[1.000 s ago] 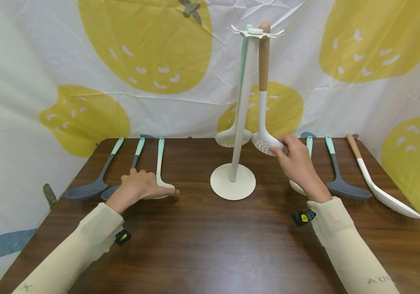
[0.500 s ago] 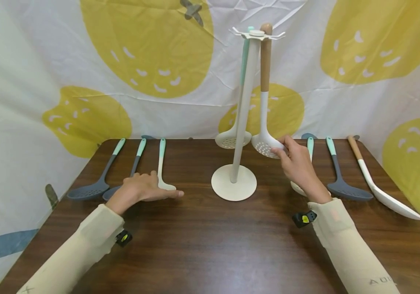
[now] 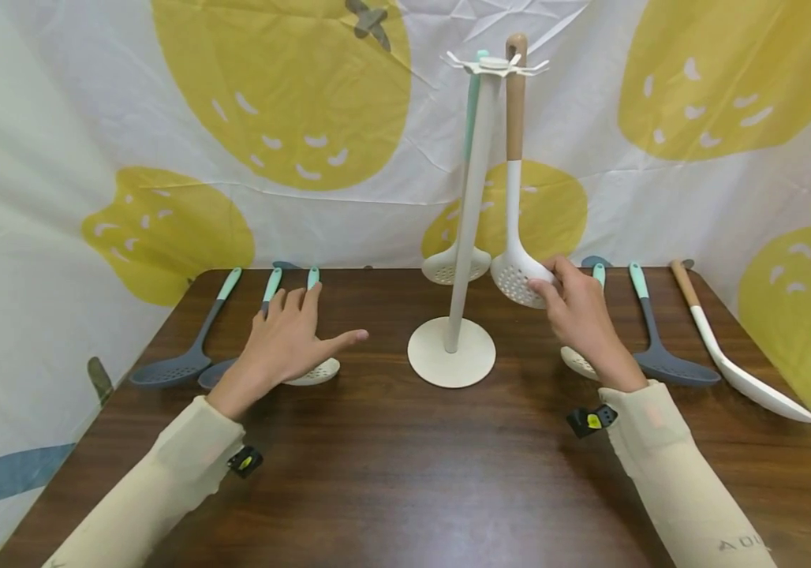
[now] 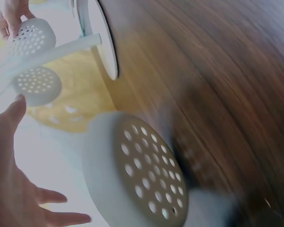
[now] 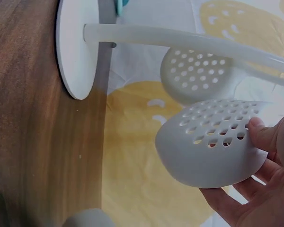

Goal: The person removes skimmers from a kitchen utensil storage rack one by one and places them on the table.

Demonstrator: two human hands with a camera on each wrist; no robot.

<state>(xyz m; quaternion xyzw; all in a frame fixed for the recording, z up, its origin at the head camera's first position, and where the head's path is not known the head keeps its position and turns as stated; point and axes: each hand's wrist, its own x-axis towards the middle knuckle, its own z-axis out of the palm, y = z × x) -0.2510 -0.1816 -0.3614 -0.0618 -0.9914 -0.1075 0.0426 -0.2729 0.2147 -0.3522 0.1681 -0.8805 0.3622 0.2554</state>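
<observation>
My right hand (image 3: 579, 319) pinches the perforated bowl of a white skimmer (image 3: 513, 201), thumb on the holes and fingers beneath, as the right wrist view shows. The skimmer stands upright, its wooden handle rising past the hooks of a cream utensil stand (image 3: 472, 181). Behind the pole hangs a cream skimmer with a mint handle (image 3: 441, 268). My left hand (image 3: 285, 341), fingers straight and thumb spread, hovers over another cream, mint-handled skimmer (image 3: 322, 372) lying on the table. In the left wrist view that skimmer's bowl (image 4: 102, 165) is beside the fingers, which hold nothing.
Two grey utensils with mint handles lie at left, a perforated one (image 3: 174, 369) outermost. Right of the stand lie a cream utensil (image 3: 577, 361), a grey perforated one (image 3: 671, 368) and a white, wooden-handled one (image 3: 753, 386). A lemon-print cloth (image 3: 349, 229) hangs behind the table.
My right hand has raised the white skimmer slightly and shifted it right, so its handle end stands higher above the hooks. My left hand has lifted and spread its fingers forward.
</observation>
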